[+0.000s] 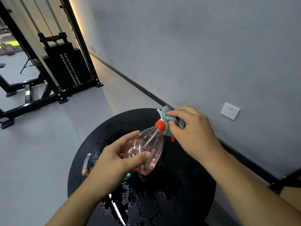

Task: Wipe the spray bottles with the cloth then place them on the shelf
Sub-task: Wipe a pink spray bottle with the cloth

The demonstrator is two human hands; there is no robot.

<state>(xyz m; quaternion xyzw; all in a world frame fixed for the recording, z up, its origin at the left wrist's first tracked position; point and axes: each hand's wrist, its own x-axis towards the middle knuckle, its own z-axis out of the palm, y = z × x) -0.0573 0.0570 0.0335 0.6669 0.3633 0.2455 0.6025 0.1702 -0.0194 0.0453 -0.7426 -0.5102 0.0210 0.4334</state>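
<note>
A clear pinkish spray bottle [146,147] with an orange collar and white nozzle is held tilted above a round black table [187,185]. My left hand [114,162] grips the bottle's body, thumb on top. My right hand [192,131] holds a teal cloth [169,119] wrapped around the spray head, which the cloth mostly hides. Another bottle's grey-white spray head [86,163] pokes out beside my left hand on the table, and a teal part [127,176] shows under that hand.
Water droplets [143,198] lie scattered over the tabletop. A grey wall with a white socket [230,111] runs close on the right. A black weight machine [65,69] stands on the grey floor at the back left. No shelf is in view.
</note>
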